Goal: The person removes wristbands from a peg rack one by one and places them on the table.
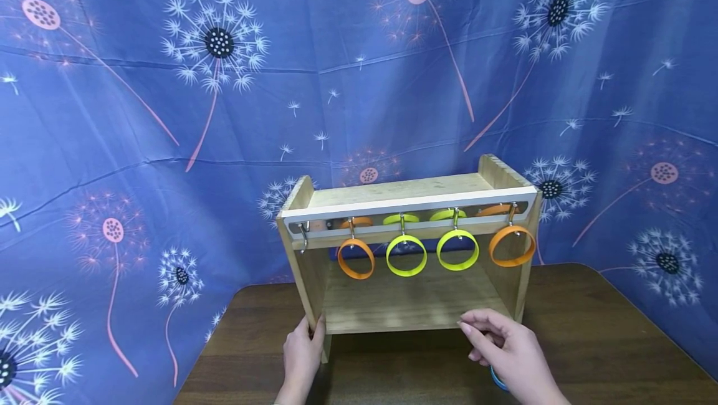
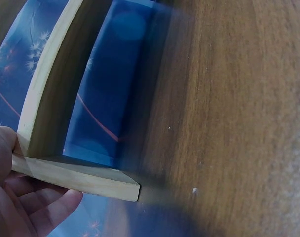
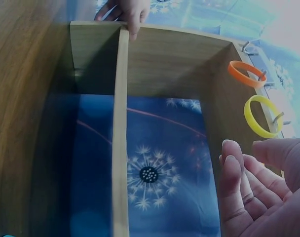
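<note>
A small wooden shelf (image 1: 415, 299) stands on the table. My left hand (image 1: 301, 352) grips the lower part of its left side panel (image 2: 86, 181), thumb on the inner side and fingers around the outside. From hooks along the shelf's front rail hang an orange ring (image 1: 356, 277), two yellow-green rings, the left one (image 1: 406, 274) beside the right one (image 1: 457, 268), and another orange ring (image 1: 512, 263). The leftmost hook (image 1: 303, 237) is bare. My right hand (image 1: 507, 349) hovers before the shelf's lower right, fingers loosely bent, nothing between thumb and fingertips.
A blue ring (image 1: 498, 380), mostly hidden behind my right hand, lies on the brown wooden table (image 1: 241, 355). A reflective strip (image 1: 376, 223) on the rail mirrors the rings. Behind the table hangs a blue dandelion-print cloth (image 1: 224, 124).
</note>
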The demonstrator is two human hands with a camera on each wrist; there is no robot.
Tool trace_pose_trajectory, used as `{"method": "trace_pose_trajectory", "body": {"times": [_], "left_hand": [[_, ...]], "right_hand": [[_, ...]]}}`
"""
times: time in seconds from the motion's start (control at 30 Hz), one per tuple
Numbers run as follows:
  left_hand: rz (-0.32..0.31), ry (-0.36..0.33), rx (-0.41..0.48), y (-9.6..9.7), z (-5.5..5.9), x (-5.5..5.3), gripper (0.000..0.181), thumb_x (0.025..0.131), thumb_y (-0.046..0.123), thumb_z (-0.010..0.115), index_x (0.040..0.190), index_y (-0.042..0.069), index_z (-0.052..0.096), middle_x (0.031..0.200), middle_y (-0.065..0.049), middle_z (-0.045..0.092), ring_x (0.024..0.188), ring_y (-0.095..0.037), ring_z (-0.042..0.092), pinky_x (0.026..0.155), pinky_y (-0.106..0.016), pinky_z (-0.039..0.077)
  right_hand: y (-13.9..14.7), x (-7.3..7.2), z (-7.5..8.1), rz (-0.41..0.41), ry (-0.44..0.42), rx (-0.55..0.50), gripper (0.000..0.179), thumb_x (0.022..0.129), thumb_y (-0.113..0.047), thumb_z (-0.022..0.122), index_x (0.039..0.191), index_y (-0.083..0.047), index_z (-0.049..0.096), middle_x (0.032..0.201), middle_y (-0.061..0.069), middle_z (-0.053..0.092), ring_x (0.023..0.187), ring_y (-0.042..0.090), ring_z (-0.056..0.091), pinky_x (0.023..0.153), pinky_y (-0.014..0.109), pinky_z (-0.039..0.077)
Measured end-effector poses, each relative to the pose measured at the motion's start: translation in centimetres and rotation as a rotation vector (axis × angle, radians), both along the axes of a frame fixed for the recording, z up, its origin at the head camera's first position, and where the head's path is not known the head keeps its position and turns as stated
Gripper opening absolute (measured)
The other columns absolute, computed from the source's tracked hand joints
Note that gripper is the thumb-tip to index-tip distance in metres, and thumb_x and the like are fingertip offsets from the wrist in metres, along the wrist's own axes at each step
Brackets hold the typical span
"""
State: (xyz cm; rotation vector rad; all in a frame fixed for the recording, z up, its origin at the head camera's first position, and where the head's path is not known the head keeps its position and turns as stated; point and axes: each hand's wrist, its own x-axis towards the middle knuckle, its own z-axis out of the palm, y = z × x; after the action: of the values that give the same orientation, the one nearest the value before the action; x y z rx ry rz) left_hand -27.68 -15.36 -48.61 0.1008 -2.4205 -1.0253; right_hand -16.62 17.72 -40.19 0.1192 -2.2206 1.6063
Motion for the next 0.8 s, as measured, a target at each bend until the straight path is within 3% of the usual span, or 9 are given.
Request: {"method": "trace_pose_trajectory", "body": {"times": [0.2,0.4,0.8], "left_hand": [[0.004,0.039,-0.013,0.0,0.0,0.1,0.026,0.093,0.033,0.065,0.073,0.018,0.057,0.052,0.006,0.045,0.051,-0.018,0.047,0.049,-0.036,0.036],[0.005,0.02,-0.001,0.0,-0.1,-0.1,0.026,0.093,0.034,0.064,0.073,0.019,0.057,0.052,0.007,0.044,0.051,-0.018,0.047,0.049,-0.035,0.035],[0.019,0.057,-0.015,0.1,-0.2,0.0,0.026,0.092,0.032,0.066,0.071,0.02,0.056,0.051,0.008,0.044,0.051,-0.019,0.047,0.049,-0.037,0.036]], "right_hand": [[-0.6,-0.2,0.5,0.032,0.023,-0.002,0.013,0.09,-0.013,0.071,0.101,-0.006,0.068,0.083,-0.001,0.07,0.057,0.017,0.064,0.053,0.033,0.053],[-1.1,-0.5,1.0,0.053,0.017,0.0,0.011,0.09,-0.014,0.071,0.1,-0.008,0.068,0.084,-0.001,0.07,0.058,0.019,0.064,0.054,0.032,0.053],[-1.8,-0.9,1.6,0.084,0.056,0.019,0.011,0.089,-0.015,0.072,0.099,-0.012,0.069,0.087,-0.002,0.071,0.057,0.016,0.064,0.054,0.031,0.052]]}}
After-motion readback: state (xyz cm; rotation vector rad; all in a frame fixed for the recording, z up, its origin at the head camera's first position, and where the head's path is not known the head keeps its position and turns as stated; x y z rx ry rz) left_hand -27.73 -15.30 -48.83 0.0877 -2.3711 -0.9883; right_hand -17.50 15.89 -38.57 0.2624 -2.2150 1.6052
